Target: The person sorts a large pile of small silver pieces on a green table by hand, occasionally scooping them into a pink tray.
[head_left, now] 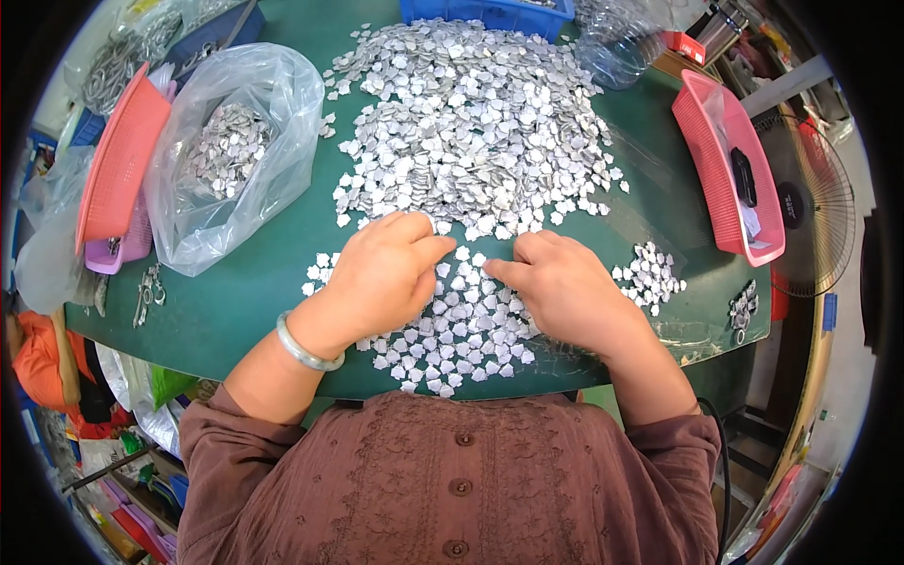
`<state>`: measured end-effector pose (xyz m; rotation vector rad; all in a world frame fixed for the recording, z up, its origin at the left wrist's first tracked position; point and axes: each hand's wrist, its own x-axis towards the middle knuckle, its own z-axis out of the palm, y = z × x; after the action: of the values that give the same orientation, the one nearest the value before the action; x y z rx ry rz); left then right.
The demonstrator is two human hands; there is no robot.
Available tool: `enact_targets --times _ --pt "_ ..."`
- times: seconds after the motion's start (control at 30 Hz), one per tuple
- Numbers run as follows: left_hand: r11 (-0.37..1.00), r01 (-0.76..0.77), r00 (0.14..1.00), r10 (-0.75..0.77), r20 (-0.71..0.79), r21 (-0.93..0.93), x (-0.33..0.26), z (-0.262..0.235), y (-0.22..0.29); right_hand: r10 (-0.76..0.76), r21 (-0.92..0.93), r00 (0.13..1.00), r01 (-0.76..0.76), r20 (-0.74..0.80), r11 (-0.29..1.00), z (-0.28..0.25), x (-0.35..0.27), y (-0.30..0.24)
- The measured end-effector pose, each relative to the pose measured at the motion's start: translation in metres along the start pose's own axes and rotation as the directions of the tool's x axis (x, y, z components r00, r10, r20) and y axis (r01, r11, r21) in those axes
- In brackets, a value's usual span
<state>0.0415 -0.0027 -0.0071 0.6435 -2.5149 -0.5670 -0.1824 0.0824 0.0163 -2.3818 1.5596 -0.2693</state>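
Left hand: palm down, fingers curled loosely over small silver pieces at the table's near edge.
Right hand: flat, fingertips pressing the same pieces.
Sorted: bagful at the far-left corner, small cluster near the right edge.
Left: big heap mid-table.

Two hands are seen: left hand, right hand. Metal pieces are too many to be counted. Two red baskets, one clear bag, one blue bin, one bangle, one fan are counted.
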Motion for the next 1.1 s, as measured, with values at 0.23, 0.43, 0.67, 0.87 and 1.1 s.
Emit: enact_targets --times 0.23,0.43,0.67,0.87,1.1 --pt "0.998 -0.057 0.995 0.056 0.085 0.005 0.0 0.004 0.005 0.139 0.031 0.982 -0.136 -0.132 0.99 0.009 0.015 0.002" --pt "0.998 -0.044 0.996 0.048 0.075 -0.046 0.0 0.001 0.002 0.114 0.018 0.989 -0.113 -0.096 0.993 0.003 0.013 0.002" --pt "0.998 0.012 0.998 -0.016 0.066 0.068 0.005 0.005 0.006 0.119 0.056 0.985 -0.113 -0.125 0.992 0.007 0.015 0.001" --pt "0.999 0.009 0.997 -0.013 0.076 0.046 0.004 0.003 0.006 0.173 0.062 0.979 -0.167 -0.111 0.984 0.0 0.013 0.006" --pt "0.999 -0.025 0.998 0.023 0.065 0.027 0.0 0.001 0.004 0.141 0.086 0.983 -0.132 -0.113 0.988 -0.001 0.011 0.005"
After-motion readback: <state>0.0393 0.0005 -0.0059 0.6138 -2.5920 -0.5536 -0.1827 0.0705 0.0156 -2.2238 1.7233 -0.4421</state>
